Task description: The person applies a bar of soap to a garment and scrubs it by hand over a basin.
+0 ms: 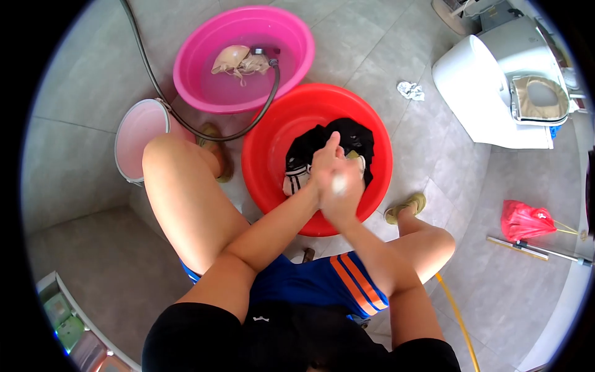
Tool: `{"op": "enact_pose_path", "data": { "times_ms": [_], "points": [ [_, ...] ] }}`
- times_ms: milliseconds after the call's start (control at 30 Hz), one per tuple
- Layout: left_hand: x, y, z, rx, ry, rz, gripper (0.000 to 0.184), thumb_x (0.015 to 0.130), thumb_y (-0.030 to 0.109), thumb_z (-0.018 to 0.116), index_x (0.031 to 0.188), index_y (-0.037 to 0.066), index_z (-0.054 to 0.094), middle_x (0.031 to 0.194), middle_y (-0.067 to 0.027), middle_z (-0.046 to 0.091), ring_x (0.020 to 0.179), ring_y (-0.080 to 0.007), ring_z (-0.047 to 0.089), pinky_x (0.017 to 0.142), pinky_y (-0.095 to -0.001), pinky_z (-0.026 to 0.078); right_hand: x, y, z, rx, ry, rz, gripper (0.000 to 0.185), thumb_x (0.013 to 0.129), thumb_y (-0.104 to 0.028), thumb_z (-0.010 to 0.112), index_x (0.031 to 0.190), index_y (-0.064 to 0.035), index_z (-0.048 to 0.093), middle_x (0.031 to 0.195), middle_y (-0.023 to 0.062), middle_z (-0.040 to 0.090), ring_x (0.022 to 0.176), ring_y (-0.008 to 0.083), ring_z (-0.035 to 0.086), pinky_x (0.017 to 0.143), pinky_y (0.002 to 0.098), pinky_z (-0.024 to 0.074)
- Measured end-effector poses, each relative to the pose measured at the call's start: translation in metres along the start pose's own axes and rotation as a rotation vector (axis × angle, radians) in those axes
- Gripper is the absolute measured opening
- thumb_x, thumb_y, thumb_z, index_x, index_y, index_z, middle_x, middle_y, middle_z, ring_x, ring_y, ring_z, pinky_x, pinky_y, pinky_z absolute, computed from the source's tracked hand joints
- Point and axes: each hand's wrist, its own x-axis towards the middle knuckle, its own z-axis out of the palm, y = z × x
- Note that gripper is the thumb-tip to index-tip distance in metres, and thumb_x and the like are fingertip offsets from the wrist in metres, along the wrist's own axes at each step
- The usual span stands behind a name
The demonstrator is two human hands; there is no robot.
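Note:
Over the red basin (260, 142), my left hand (327, 162) and my right hand (346, 193) are pressed against each other. A white patch like foam shows on them. Motion blur and overlap hide most fingers, so I cannot make out whether anything is between the palms. Beneath and behind the hands, black cloth (356, 132) lies bunched in the basin. White cloth with black stripes (296, 181) lies at its left side. A small yellowish piece (352, 154) shows just beyond my hands.
A pink basin (186, 77) at the upper left holds water, beige cloth (232, 59) and a shower head with its hose (268, 102). A pink bucket (141, 139) stands beside my knee. Farther right are a white toilet (465, 87), crumpled paper (410, 91), a red bag (524, 220) and a squeegee (517, 248).

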Motion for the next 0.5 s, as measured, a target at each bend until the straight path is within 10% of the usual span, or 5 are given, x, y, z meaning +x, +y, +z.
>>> {"op": "enact_pose_path", "data": {
  "times_ms": [33,133,200,367,500],
  "points": [
    [-0.001,-0.019,0.002,0.342,0.147,0.253,0.029,0.092,0.035,0.054,0.089,0.006,0.059,0.075,-0.0019,0.058,0.066,-0.0143,0.057,0.064,-0.0276,0.048,-0.003,0.001,0.004,-0.066,0.032,0.016,0.028,0.081,-0.021,0.067,0.096,-0.001,0.055,0.087,0.0113,0.059,0.083,0.0214,0.058,0.076,0.0336,0.0458],
    [-0.01,0.005,0.013,-0.431,-0.076,-0.32,0.03,0.092,0.029,0.054,0.105,0.002,0.059,0.091,-0.0058,0.062,0.079,-0.0156,0.06,0.074,-0.0265,0.048,0.015,0.035,0.001,0.167,0.166,0.546,0.032,0.086,-0.029,0.063,0.071,-0.0016,0.053,0.067,0.0047,0.058,0.06,0.0147,0.054,0.055,0.031,0.0448],
    [-0.022,0.013,0.023,-0.209,0.053,-0.298,0.03,0.093,0.027,0.052,0.105,0.0,0.057,0.094,-0.0076,0.062,0.082,-0.0156,0.061,0.072,-0.0286,0.049,0.028,0.045,-0.009,0.234,0.207,0.706,0.041,0.088,-0.032,0.061,0.063,-0.0013,0.054,0.061,0.0029,0.056,0.056,0.0106,0.051,0.05,0.0299,0.0411],
    [0.013,0.002,-0.019,-0.273,-0.249,-0.278,0.028,0.093,0.028,0.054,0.099,0.002,0.061,0.086,-0.0055,0.061,0.076,-0.0143,0.059,0.066,-0.0291,0.047,-0.001,0.003,0.017,-0.039,0.192,0.151,0.033,0.09,-0.029,0.058,0.081,0.0026,0.06,0.064,0.0063,0.058,0.063,0.0143,0.056,0.055,0.0298,0.0442],
    [-0.015,0.007,0.02,-0.144,0.053,-0.286,0.029,0.092,0.03,0.055,0.097,0.002,0.062,0.084,-0.0033,0.06,0.076,-0.0117,0.058,0.066,-0.0263,0.045,0.021,0.054,-0.004,0.043,0.198,0.525,0.036,0.091,-0.023,0.056,0.063,-0.0008,0.05,0.053,0.0102,0.048,0.048,0.0198,0.047,0.046,0.038,0.0353]
  ]
}}
